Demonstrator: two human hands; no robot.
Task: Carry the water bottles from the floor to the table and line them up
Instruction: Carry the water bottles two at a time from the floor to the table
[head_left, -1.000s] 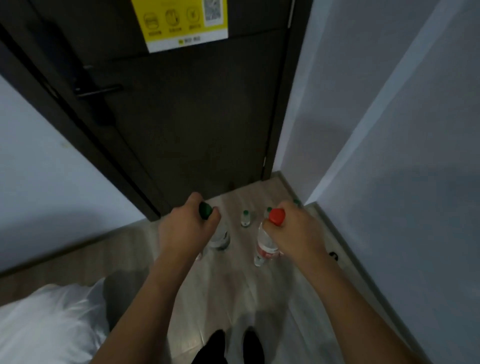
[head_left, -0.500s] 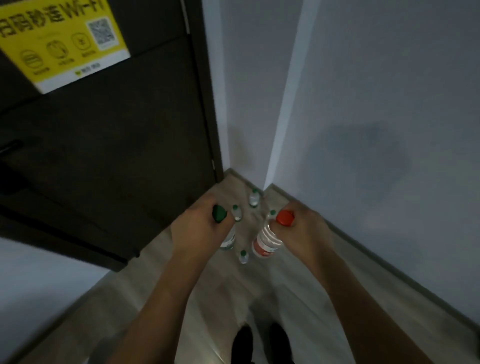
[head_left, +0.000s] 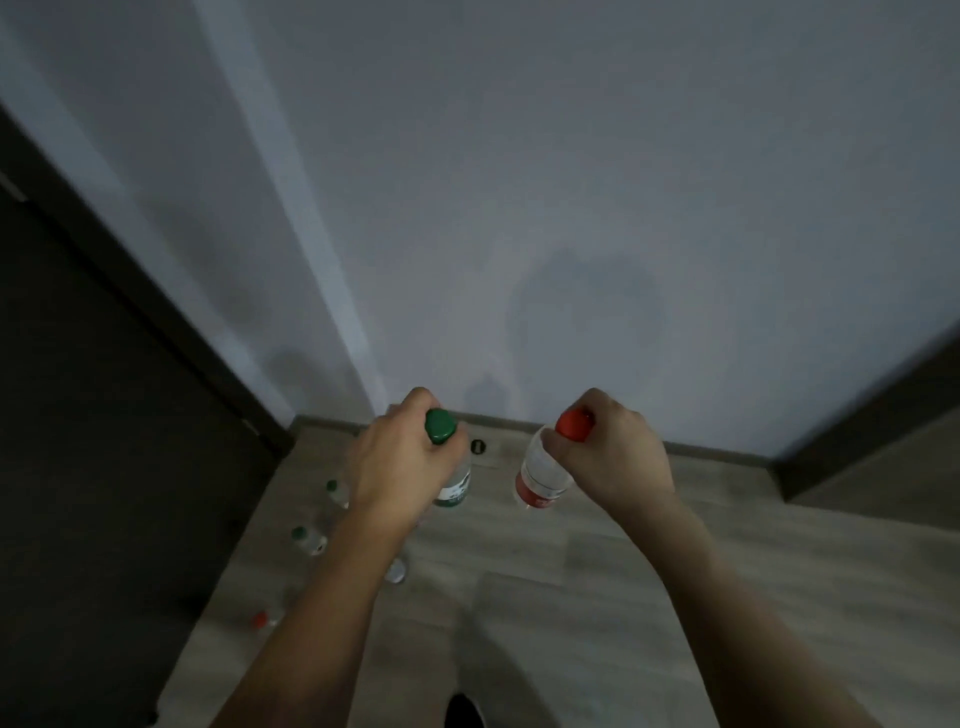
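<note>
Holding one bottle in each hand, the person stood over a wood-look floor (head_left: 597, 597) facing a pale wall (head_left: 571, 182). Left hand (head_left: 400, 467): grip closed around the neck of the green-capped bottle (head_left: 454, 486), green cap (head_left: 440, 426) showing above the fingers, clear body with a green-and-white label hanging below the hand, clear of the floor. Right hand (head_left: 608, 462): grip closed just under the red cap (head_left: 573, 425) of the red-capped bottle (head_left: 537, 480), whose clear body with a red label hung down and tilted a little to the left, also clear of the floor. The two carried bottles were near each other but apart. Further bottles stood on the floor to the left of the left forearm: one with a pale cap (head_left: 337, 491), one with a green cap (head_left: 307, 539), one partly hidden behind the forearm (head_left: 397, 569), and one with a red cap (head_left: 262, 618), blurred. They lay in a loose diagonal beside a dark door (head_left: 78, 415). A small dark round fitting (head_left: 477, 446) sat on the floor near the skirting, between the two held bottles. A dark shoe tip (head_left: 462, 712) showed at the bottom edge. No surface was in view.
</note>
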